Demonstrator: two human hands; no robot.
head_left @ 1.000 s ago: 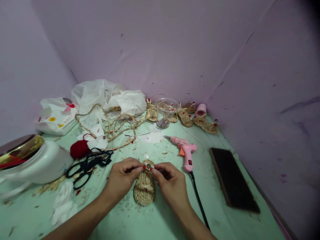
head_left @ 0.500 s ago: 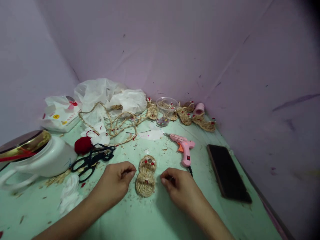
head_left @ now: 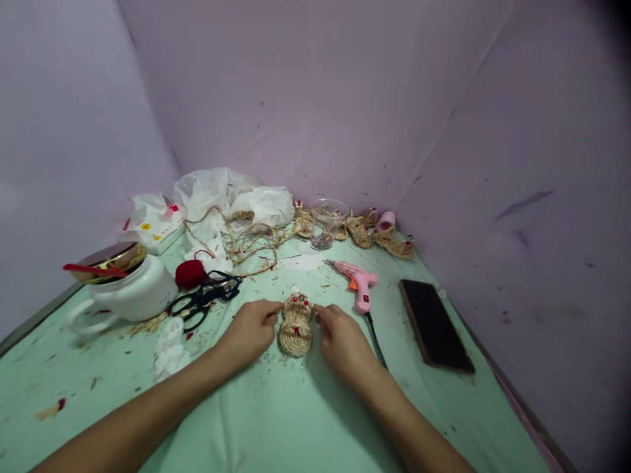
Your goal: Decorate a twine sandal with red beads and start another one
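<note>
Rough, matt plant-fibre piece [head_left: 296, 344], smooth glossy mug [head_left: 148, 295], smooth plastic glue gun [head_left: 362, 280]

Green table [head_left: 266, 414]: woven piece [head_left: 296, 322], phone [head_left: 436, 326]

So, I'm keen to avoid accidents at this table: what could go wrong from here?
1. The pink glue gun lies on its side on the green tablecloth; if its metal nozzle is hot, it might scorch the cloth.
2. Its black cord runs close to the right hand, so that arm could snag it and drag the gun.
3. The fingers are close to the woven figure's red beads; a knock might loosen one.
</note>
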